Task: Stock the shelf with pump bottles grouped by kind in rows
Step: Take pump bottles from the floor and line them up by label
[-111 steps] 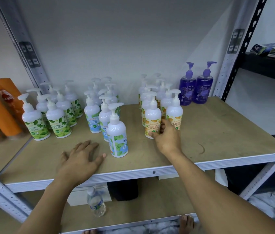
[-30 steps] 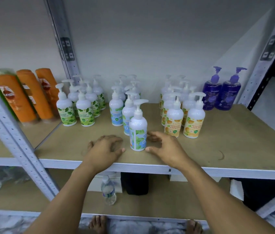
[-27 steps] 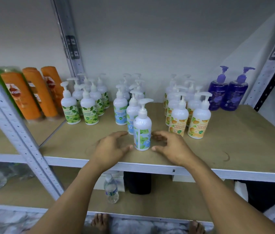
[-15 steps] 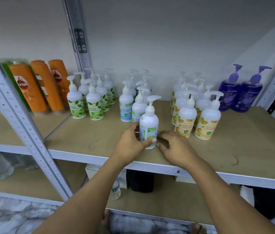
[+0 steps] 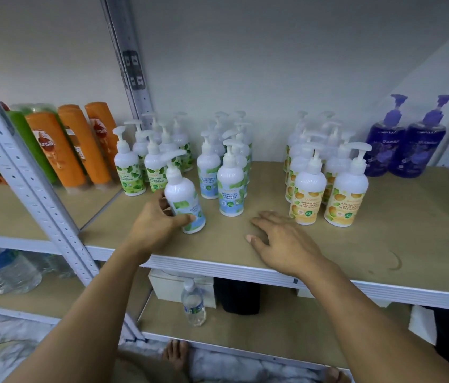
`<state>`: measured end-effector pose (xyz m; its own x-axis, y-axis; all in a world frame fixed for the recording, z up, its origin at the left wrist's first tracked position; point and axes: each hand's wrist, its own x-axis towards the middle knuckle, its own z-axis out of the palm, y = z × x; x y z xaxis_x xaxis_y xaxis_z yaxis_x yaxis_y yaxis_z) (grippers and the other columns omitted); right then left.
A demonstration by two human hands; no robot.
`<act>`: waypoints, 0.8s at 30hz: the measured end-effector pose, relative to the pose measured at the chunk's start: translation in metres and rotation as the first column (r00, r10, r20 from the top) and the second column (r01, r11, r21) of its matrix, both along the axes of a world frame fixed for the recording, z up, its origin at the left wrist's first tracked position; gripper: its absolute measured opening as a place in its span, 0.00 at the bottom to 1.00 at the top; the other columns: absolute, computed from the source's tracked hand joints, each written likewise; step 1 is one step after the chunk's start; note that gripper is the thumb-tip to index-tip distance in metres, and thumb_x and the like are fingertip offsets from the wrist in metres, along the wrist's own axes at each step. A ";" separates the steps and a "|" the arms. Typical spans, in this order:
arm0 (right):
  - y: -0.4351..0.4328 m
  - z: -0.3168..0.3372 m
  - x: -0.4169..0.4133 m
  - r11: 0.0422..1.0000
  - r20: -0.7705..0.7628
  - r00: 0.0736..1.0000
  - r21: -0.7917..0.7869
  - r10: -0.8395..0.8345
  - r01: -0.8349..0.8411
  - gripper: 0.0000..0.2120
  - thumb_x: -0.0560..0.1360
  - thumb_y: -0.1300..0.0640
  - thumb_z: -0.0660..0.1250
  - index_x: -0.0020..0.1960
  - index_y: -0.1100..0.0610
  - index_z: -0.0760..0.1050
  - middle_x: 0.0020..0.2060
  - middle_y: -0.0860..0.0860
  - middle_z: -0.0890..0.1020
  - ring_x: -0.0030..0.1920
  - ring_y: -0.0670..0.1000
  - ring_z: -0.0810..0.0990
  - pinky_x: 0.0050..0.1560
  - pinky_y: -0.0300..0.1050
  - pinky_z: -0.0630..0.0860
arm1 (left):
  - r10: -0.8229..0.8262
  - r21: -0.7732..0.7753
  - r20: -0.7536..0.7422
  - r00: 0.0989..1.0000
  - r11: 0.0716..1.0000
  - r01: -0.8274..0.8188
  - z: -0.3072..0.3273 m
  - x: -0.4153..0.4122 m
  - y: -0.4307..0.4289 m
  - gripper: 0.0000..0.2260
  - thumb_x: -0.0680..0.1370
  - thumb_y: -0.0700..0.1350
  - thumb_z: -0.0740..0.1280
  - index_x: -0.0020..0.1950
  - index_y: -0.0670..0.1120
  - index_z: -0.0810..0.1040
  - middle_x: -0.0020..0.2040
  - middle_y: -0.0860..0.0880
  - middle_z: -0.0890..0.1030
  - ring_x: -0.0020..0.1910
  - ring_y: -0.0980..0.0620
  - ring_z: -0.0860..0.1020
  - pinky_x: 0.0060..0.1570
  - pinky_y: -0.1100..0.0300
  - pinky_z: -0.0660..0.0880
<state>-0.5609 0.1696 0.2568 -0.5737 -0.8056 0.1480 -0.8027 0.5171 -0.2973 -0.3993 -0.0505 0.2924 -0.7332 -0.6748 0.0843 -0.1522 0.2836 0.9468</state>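
My left hand (image 5: pixel 157 225) holds the loose mint pump bottle (image 5: pixel 183 200), fingers behind it and thumb across the lower label. Half a second ago that bottle stood upright just in front of the mint row (image 5: pixel 230 186), with both hands closing on it. Now it sits to the left of that row, its pump head tilted further left. I cannot tell whether its base touches the shelf (image 5: pixel 383 244). My right hand (image 5: pixel 281 241) has let go and lies flat on the shelf board to the right of the mint row, fingers straight and spread, holding nothing. The green-leaf bottles (image 5: pixel 129 172) stand left of the mint row, just behind the bottle I hold. The orange-label bottles (image 5: pixel 309 194) are grouped right of the mint row, just beyond my right fingertips, and two purple bottles (image 5: pixel 402 145) stand further right at the back.
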 end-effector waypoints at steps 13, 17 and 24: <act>-0.019 0.001 0.000 0.999 0.011 0.999 0.019 -0.038 0.038 0.27 0.82 0.38 0.55 0.78 0.48 0.63 0.79 0.48 0.61 0.79 0.49 0.55 0.78 0.51 0.51 | -0.123 -0.055 -0.002 0.992 0.991 0.123 -0.006 -0.024 -0.034 0.28 0.71 0.34 0.75 0.69 0.50 0.76 0.62 0.52 0.81 0.58 0.49 0.81 0.58 0.54 0.79; -0.019 0.002 0.000 0.999 0.015 0.999 0.024 -0.041 0.041 0.27 0.82 0.38 0.55 0.78 0.48 0.63 0.79 0.48 0.61 0.79 0.48 0.55 0.78 0.50 0.51 | -0.123 -0.056 0.026 0.992 0.991 0.124 -0.008 -0.025 -0.033 0.29 0.70 0.38 0.78 0.68 0.52 0.75 0.61 0.51 0.81 0.59 0.52 0.80 0.59 0.54 0.78; -0.020 0.003 0.002 0.998 0.003 0.999 0.027 -0.051 0.050 0.27 0.82 0.39 0.55 0.78 0.47 0.63 0.79 0.47 0.62 0.79 0.48 0.55 0.78 0.50 0.50 | 0.047 -0.130 -0.020 0.999 0.990 -0.049 -0.015 -0.032 -0.011 0.31 0.66 0.45 0.82 0.63 0.49 0.71 0.54 0.54 0.79 0.52 0.59 0.79 0.44 0.68 0.74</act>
<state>-0.5587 0.1494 0.2602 -0.6142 -0.7792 0.1249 -0.7744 0.5646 -0.2855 -0.4316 -0.0612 0.2777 -0.6981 -0.6915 0.1856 -0.1533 0.3976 0.9046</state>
